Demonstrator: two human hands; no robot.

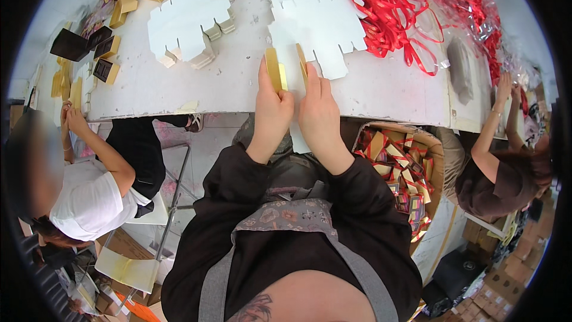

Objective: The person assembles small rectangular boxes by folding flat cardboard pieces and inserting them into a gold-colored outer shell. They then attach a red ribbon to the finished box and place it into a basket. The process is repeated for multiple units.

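Note:
Over the table's near edge, my left hand (274, 107) grips one side of a gold-and-white cardboard box blank (273, 67). My right hand (322, 116) pinches its other side, fingers wrapped round the card. Both gold side panels stand raised, with white card between them. Part of the blank is hidden behind my hands. Just beyond them lies a stack of flat white box blanks (316, 18), close to my right fingertips. Another stack of white blanks (187, 21) rests to the left.
Tangled red ribbons (393, 24) cover the table's back right. Folded gold boxes (122, 6) and dark boxes (70, 45) sit at left. A carton (438, 161) of ribboned small boxes stands by my right side. Two people work at left (89, 197) and right (500, 185).

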